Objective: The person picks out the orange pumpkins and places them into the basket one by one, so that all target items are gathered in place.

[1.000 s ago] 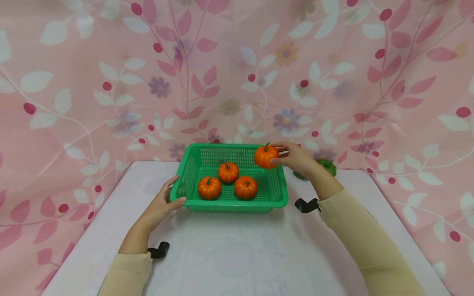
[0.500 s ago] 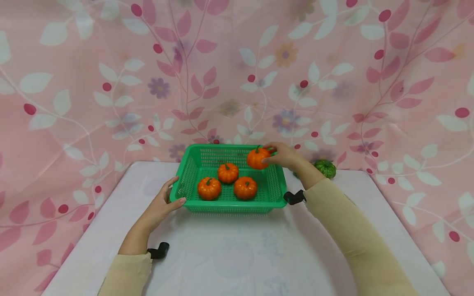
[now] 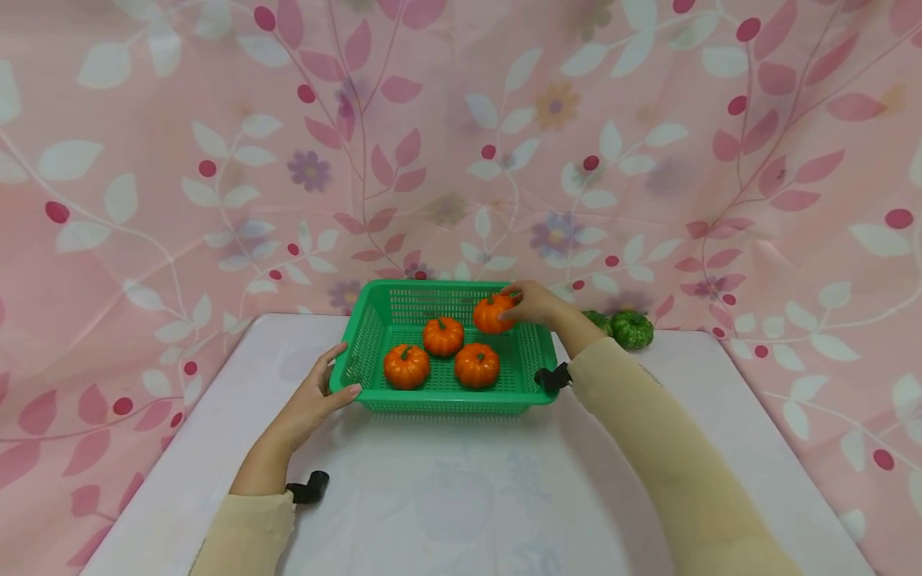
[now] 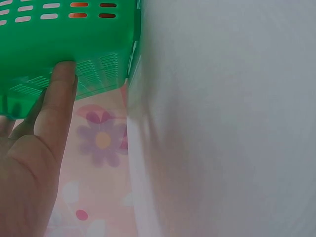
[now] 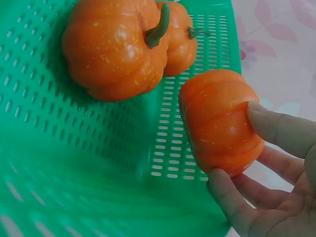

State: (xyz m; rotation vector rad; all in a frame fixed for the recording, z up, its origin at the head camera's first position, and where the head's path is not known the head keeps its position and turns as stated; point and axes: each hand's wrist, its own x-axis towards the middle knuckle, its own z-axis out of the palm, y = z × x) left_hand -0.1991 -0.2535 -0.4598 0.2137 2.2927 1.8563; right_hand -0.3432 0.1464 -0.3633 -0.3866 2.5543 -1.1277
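Note:
A green slotted plastic basket (image 3: 446, 397) stands on the table with three small orange pumpkins inside: one at the back (image 3: 443, 336), one at front left (image 3: 406, 368), another at front right (image 3: 477, 366). My right hand (image 3: 536, 306) holds a fourth-piece orange pumpkin (image 3: 490, 315) over the basket's back right part. In the right wrist view, thumb and fingertips pinch that pumpkin (image 5: 219, 121) by its sides. My left hand (image 3: 313, 404) grips the basket's front left corner, thumb at the rim; its other fingers lie along the outer wall, as the left wrist view shows.
Two green pumpkins, one nearer (image 3: 632, 330) and one partly hidden by my right arm (image 3: 596, 322), sit right of the basket. A white cloth covers the table (image 3: 446, 496). A pink floral curtain (image 3: 461, 160) hangs behind it.
My right hand has carried its pumpkin leftward and slightly down, further over the basket. More of the green pumpkins shows now. My left hand and the basket stay put.

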